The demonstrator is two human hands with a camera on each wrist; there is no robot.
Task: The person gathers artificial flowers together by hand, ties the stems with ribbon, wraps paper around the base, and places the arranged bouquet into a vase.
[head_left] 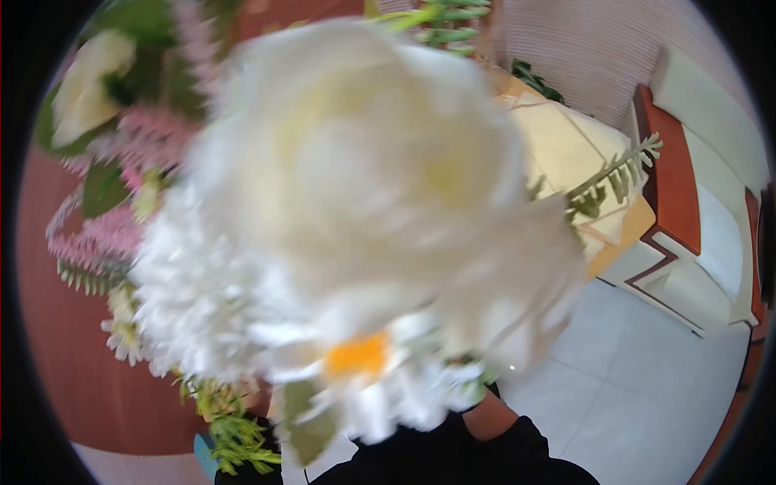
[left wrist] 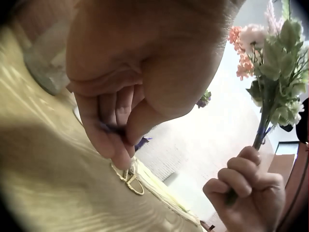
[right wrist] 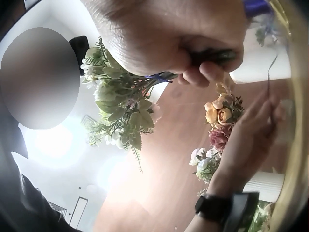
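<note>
While the right hand [left wrist: 247, 189] grips the bouquet [right wrist: 118, 104] by its stems, just below a blue-purple tie [right wrist: 159, 78], the left hand [right wrist: 251, 137] pinches a thin dark strip [right wrist: 270, 70] between thumb and fingers. Raised close before the person, the bouquet's white blooms [head_left: 364, 162] blur, with the reddish-brown counter [head_left: 73, 364] to the left and a pale sofa [head_left: 715, 170] at the far right.
</note>
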